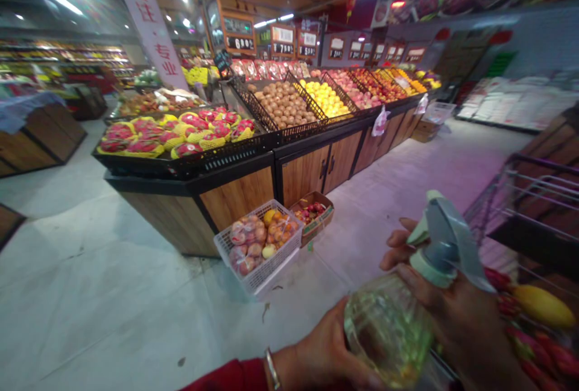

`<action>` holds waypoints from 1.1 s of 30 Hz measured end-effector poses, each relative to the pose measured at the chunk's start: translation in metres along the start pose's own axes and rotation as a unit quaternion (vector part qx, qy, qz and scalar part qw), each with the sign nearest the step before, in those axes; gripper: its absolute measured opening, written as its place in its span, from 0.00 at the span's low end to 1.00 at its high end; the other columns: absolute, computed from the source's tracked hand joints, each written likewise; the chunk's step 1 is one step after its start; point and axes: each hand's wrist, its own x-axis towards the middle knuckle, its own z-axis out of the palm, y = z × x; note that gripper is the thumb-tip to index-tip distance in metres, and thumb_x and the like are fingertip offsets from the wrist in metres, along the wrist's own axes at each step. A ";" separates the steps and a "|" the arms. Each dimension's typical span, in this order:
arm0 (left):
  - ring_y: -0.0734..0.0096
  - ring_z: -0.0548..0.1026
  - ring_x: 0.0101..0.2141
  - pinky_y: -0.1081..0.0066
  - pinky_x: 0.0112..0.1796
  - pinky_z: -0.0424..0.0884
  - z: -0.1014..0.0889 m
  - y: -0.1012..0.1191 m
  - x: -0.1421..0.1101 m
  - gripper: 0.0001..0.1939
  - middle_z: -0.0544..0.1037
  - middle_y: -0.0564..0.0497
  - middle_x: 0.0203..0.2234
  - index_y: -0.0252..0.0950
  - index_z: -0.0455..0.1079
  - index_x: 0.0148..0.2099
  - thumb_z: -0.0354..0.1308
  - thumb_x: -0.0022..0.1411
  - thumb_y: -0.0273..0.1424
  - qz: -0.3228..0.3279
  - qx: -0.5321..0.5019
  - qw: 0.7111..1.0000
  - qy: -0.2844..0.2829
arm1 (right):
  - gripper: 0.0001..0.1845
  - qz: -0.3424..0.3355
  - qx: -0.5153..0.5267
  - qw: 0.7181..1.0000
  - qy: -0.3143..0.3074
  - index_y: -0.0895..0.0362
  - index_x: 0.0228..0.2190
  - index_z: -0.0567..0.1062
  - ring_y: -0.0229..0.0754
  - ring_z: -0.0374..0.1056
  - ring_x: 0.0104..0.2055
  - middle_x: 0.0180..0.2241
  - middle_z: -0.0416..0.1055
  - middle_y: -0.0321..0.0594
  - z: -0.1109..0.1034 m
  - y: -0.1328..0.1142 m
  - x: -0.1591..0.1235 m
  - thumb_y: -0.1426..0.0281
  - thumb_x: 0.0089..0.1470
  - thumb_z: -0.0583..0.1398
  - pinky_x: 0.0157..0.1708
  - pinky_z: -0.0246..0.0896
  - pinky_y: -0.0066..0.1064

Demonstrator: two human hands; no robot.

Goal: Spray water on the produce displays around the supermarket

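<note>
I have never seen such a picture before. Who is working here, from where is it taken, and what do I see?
There is no machine here, only a person's two bare hands. The single picture comes from a camera worn on the person's head, looking forward and down. The left hand holds the body of a see-through spray bottle; the right hand is around its neck. Ahead, a wooden stand carries net-wrapped dragon fruits, brown fruit and yellow fruit. On the floor stand a white basket and a cardboard box, both holding produce.
</note>
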 end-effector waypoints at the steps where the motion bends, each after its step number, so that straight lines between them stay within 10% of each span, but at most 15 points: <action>1: 0.61 0.76 0.49 0.67 0.51 0.66 -0.005 0.003 0.011 0.46 0.78 0.44 0.47 0.35 0.68 0.60 0.78 0.37 0.35 -0.005 -0.001 1.000 0.006 | 0.24 0.004 0.005 1.000 0.000 0.49 0.52 0.70 0.43 0.75 0.34 0.41 0.73 0.39 -0.002 0.007 0.011 0.67 0.54 0.67 0.33 0.73 0.31; 13: 0.68 0.75 0.43 0.67 0.49 0.66 -0.045 0.046 0.176 0.46 0.79 0.47 0.44 0.39 0.67 0.62 0.77 0.40 0.33 -0.022 0.058 0.998 0.018 | 0.14 -0.010 0.012 1.000 -0.012 0.50 0.44 0.73 0.46 0.73 0.39 0.41 0.73 0.39 -0.058 0.080 0.170 0.68 0.55 0.66 0.42 0.68 0.38; 23: 0.73 0.75 0.39 0.72 0.46 0.68 -0.101 0.064 0.264 0.42 0.78 0.50 0.40 0.35 0.73 0.53 0.80 0.33 0.31 -0.034 -0.005 0.999 0.029 | 0.20 -0.024 -0.026 0.998 -0.044 0.48 0.50 0.71 0.46 0.75 0.38 0.40 0.75 0.39 -0.068 0.144 0.266 0.66 0.56 0.65 0.40 0.71 0.37; 30: 0.55 0.77 0.48 0.58 0.53 0.68 -0.162 0.112 0.329 0.52 0.80 0.44 0.45 0.36 0.68 0.61 0.80 0.31 0.38 -0.015 0.021 1.000 0.017 | 0.08 -0.065 -0.121 0.990 -0.033 0.51 0.31 0.79 0.55 0.69 0.54 0.43 0.75 0.43 -0.048 0.174 0.358 0.61 0.56 0.65 0.51 0.69 0.43; 33: 0.47 0.74 0.54 0.55 0.58 0.66 -0.194 0.128 0.362 0.53 0.79 0.42 0.51 0.36 0.71 0.59 0.81 0.24 0.30 0.005 0.073 0.996 0.044 | 0.08 -0.050 -0.117 0.992 -0.025 0.52 0.34 0.79 0.50 0.76 0.46 0.42 0.76 0.43 -0.044 0.192 0.396 0.61 0.57 0.65 0.40 0.75 0.34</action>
